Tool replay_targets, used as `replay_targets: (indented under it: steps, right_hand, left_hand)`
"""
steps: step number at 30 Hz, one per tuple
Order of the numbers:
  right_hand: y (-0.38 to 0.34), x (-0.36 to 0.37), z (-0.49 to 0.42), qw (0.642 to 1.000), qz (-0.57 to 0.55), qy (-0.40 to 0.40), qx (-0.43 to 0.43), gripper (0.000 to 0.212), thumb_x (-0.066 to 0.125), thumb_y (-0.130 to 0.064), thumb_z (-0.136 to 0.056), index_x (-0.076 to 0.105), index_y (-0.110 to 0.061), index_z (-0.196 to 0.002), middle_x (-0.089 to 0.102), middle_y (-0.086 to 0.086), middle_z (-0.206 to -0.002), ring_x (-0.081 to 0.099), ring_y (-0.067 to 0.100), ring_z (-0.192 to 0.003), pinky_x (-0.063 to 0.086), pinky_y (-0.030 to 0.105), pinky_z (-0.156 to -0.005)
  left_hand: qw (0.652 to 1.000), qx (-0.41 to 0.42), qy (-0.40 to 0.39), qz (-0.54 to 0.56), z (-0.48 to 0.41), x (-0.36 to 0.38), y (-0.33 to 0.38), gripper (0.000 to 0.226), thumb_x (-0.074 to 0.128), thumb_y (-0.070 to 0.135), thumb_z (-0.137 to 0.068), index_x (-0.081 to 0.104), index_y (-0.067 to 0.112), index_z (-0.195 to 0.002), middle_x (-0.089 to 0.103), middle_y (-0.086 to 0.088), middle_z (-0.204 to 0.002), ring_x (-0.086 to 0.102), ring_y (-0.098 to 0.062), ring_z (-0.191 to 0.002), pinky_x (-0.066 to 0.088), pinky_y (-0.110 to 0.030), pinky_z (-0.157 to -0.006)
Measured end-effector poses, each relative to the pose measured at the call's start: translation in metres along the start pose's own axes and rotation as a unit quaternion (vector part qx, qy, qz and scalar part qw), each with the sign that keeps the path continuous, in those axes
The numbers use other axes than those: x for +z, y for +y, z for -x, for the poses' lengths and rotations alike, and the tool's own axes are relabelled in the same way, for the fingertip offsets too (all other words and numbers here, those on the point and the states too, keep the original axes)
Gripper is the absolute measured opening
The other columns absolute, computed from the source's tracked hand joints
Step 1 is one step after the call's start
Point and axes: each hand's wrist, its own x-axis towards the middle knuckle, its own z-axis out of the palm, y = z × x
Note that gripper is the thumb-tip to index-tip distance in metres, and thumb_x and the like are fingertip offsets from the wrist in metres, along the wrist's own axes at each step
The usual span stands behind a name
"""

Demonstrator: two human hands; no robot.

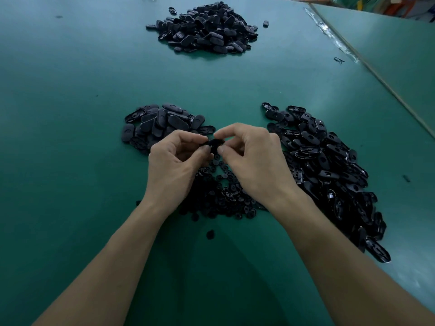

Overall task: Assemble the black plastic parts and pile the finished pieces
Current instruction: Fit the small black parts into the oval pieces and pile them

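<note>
Left hand [175, 161] and right hand [250, 158] both pinch one black part [213, 144] between curled fingertips, held above the small-piece pile [219, 196] at near centre. Risk: a misaligned press could let it slip and drop among the loose pieces, and it would be hard to find there. The far pile [204, 29] is well apart.

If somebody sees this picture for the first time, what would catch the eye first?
At the centre, the left hand and the right hand pinch one small black part between them. Heaps of black parts surround them on the green table: the far pile at the top, the left pile, the long right pile.
</note>
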Motion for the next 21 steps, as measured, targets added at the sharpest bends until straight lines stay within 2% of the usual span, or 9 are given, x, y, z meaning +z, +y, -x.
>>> replay_targets:
  steps: [3, 6, 8, 11, 13, 17, 21]
  right_hand:
    - [0.0005, 0.0031, -0.0007, 1.0, 0.018, 0.001, 0.014, 0.01, 0.071, -0.012, -0.09, 0.07, -0.022, -0.093, 0.066, -0.013, -0.071, 0.063, 0.001, -0.072, 0.051, 0.015, -0.068]
    - [0.0007, 0.0046, -0.0003, 0.999, 0.028, 0.0, 0.019, 0.011, 0.072, -0.014, -0.09, 0.071, -0.025, -0.086, 0.063, -0.015, -0.071, 0.062, 0.0, -0.073, 0.051, 0.013, -0.068]
    - [-0.0006, 0.0052, 0.0002, 0.999, 0.026, 0.002, 0.019, 0.011, 0.072, -0.013, -0.089, 0.073, -0.024, -0.087, 0.065, -0.015, -0.072, 0.062, -0.001, -0.072, 0.052, 0.013, -0.07]
    - [-0.0018, 0.007, 0.0003, 0.999, 0.026, 0.008, 0.023, 0.009, 0.071, -0.013, -0.09, 0.075, -0.021, -0.091, 0.07, -0.008, -0.081, 0.066, 0.008, -0.078, 0.057, 0.03, -0.078]
    - [-0.003, 0.0081, 0.001, 0.999, 0.028, 0.005, 0.029, 0.011, 0.066, -0.013, -0.093, 0.075, -0.021, -0.095, 0.071, -0.003, -0.087, 0.067, 0.013, -0.083, 0.057, 0.035, -0.08]
    - [-0.0046, 0.0092, 0.0022, 0.999, 0.026, -0.005, 0.038, 0.016, 0.058, -0.012, -0.096, 0.072, -0.021, -0.1, 0.07, 0.003, -0.092, 0.065, 0.022, -0.092, 0.056, 0.039, -0.082]
    - [-0.005, 0.0101, 0.0015, 0.999, 0.015, 0.006, 0.047, 0.016, 0.058, -0.012, -0.095, 0.071, -0.022, -0.097, 0.069, 0.001, -0.089, 0.065, 0.018, -0.086, 0.056, 0.037, -0.077]
  left_hand:
    - [1.0, 0.004, -0.005, -0.015, 0.0002, -0.0003, -0.0009, 0.017, 0.076, 0.006, -0.085, 0.07, 0.021, -0.089, 0.076, -0.001, -0.081, 0.074, -0.019, -0.076, 0.06, -0.031, -0.076]
    - [1.0, 0.009, -0.009, -0.008, 0.0005, 0.0002, -0.0008, 0.014, 0.075, 0.014, -0.081, 0.071, 0.026, -0.086, 0.077, 0.001, -0.083, 0.074, -0.018, -0.078, 0.061, -0.031, -0.077]
    - [1.0, 0.013, -0.014, -0.009, 0.0006, 0.0, -0.0011, 0.015, 0.075, 0.014, -0.081, 0.071, 0.027, -0.087, 0.077, 0.001, -0.084, 0.074, -0.017, -0.079, 0.061, -0.03, -0.077]
    - [1.0, 0.016, -0.021, -0.018, 0.0007, -0.0006, -0.0015, 0.016, 0.075, 0.012, -0.083, 0.072, 0.026, -0.088, 0.077, 0.0, -0.086, 0.075, -0.019, -0.08, 0.06, -0.029, -0.076]
    - [1.0, 0.014, -0.02, -0.012, 0.0004, -0.0003, -0.0015, 0.016, 0.075, 0.01, -0.084, 0.073, 0.025, -0.089, 0.078, 0.0, -0.087, 0.075, -0.019, -0.081, 0.059, -0.028, -0.076]
    - [1.0, 0.013, -0.025, 0.006, 0.0004, 0.0003, -0.0005, 0.017, 0.074, 0.008, -0.083, 0.074, 0.023, -0.091, 0.078, 0.0, -0.088, 0.075, -0.015, -0.08, 0.058, -0.024, -0.075]
    - [1.0, 0.015, -0.026, 0.01, 0.0001, -0.0001, -0.0007, 0.019, 0.075, 0.008, -0.082, 0.074, 0.024, -0.092, 0.078, 0.0, -0.09, 0.075, -0.016, -0.083, 0.059, -0.026, -0.078]
